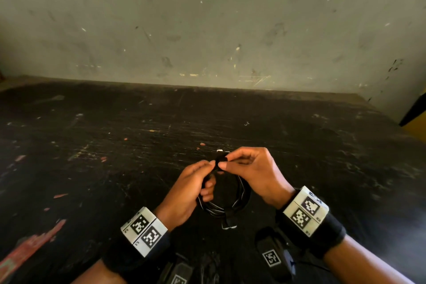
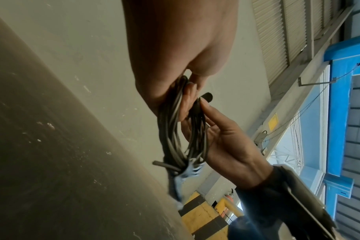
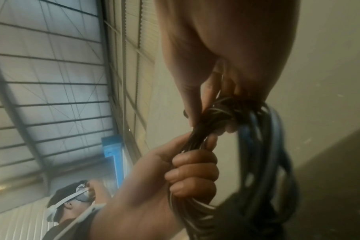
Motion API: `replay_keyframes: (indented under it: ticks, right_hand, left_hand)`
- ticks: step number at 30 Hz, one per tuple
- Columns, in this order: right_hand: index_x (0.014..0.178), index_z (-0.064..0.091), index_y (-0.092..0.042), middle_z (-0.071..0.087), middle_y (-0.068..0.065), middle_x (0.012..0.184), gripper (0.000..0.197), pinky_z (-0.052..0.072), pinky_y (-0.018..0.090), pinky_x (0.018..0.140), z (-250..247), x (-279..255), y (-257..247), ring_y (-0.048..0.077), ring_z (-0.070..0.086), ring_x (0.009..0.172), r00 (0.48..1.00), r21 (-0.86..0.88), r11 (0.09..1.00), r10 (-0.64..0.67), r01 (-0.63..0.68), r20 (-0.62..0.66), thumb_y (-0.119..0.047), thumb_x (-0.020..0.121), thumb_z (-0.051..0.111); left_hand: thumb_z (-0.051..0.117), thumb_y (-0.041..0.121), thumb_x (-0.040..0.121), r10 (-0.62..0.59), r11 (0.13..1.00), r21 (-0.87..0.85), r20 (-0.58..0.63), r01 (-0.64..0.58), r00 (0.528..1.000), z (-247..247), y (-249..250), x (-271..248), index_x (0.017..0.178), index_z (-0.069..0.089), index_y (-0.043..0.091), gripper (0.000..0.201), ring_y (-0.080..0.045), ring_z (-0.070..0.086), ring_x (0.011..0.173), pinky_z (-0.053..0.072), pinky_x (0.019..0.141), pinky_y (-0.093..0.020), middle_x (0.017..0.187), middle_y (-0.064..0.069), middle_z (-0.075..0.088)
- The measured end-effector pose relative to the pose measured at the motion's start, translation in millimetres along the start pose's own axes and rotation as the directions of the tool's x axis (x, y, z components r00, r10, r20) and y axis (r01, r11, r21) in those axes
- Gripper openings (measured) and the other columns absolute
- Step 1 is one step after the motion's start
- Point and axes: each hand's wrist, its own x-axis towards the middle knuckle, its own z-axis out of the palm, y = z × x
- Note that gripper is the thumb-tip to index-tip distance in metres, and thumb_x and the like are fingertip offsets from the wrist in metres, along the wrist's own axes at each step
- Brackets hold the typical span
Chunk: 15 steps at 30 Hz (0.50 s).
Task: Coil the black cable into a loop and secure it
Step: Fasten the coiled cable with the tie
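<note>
The black cable (image 1: 227,200) is already wound into a loop of several turns, held just above the dark bench (image 1: 115,145) in front of you, not resting flat as far as the head view shows. One plug end (image 1: 229,223) sticks out at the near side of the loop, toward you. At the far side of the loop a short black strap (image 1: 220,161) wraps the bundled turns; whether it is fully closed cannot be told from any view. Your left hand (image 1: 192,188) has its fingers curled round the left side of the loop, a firm grip on the bundle, seen clearly from the right wrist view (image 3: 192,175). Your right hand (image 1: 250,172) pinches the strap between thumb and forefinger, a narrow grip at the top of the loop, with the remaining fingers loosely curled. Judgement: coiling is done; securing is in progress. What is left is to pull the strap tail round snug, press it closed and check that no turn slips out. The bench surface is scratched and flecked with paint, and it meets a scuffed grey wall (image 1: 207,30) behind. Both your wrists carry bands with black-and-white square markers (image 1: 144,230). Another person wearing a head strap shows in the right wrist view (image 3: 72,199), well apart from the work.
</note>
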Motion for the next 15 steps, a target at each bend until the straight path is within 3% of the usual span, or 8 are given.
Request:
replay_keyframes:
  ticks: [2,8,12,15]
  right_hand:
    - [0.082,0.073,-0.012,0.076,0.005,0.084,0.012,0.056,0.030,0.076,0.5,1.7,2.2,0.017,0.073,0.080,0.999,0.014,0.999,0.033,-0.033,-0.024,-0.009,0.072,0.079]
    - [0.091,0.056,-0.012,0.065,0.002,0.071,0.033,0.053,0.024,0.064,1.5,4.1,0.8,0.011,0.063,0.065,0.994,0.094,0.992,0.093,-0.088,-0.055,-0.002,0.070,0.079]
    - [0.092,0.052,-0.014,0.064,-0.001,0.064,0.031,0.050,0.021,0.058,2.8,1.8,-0.7,0.008,0.060,0.058,0.994,-0.003,0.994,0.107,-0.108,-0.021,-0.004,0.075,0.076]
    - [0.100,0.055,-0.013,0.066,0.000,0.066,0.033,0.052,0.023,0.060,1.3,2.0,0.3,0.008,0.063,0.061,0.992,-0.034,0.991,0.126,-0.126,-0.011,-0.007,0.075,0.076]
  left_hand:
    - [0.047,0.023,0.096,0.015,1.000,0.011,-0.003,-0.015,1.000,-1.1,-1.0,0.9,0.086,0.058,0.013,0.018,-0.008,0.035,0.048,0.030,0.047,-0.023,0.056,0.003,0.041]
    - [0.048,0.023,0.096,0.034,0.991,0.127,0.027,-0.037,0.999,-3.1,-0.5,0.5,0.084,0.050,0.010,0.018,-0.006,0.034,0.047,0.030,0.046,-0.021,0.056,0.004,0.039]
    - [0.049,0.027,0.095,0.020,0.980,0.195,0.069,-0.033,0.997,-7.8,-1.6,1.1,0.083,0.049,0.010,0.021,-0.005,0.030,0.045,0.027,0.043,-0.019,0.055,0.004,0.036]
    - [0.048,0.027,0.096,0.012,0.972,0.235,0.082,-0.031,0.997,-6.9,-1.1,0.6,0.094,0.054,0.006,0.022,-0.007,0.033,0.046,0.031,0.043,-0.019,0.056,0.002,0.038]
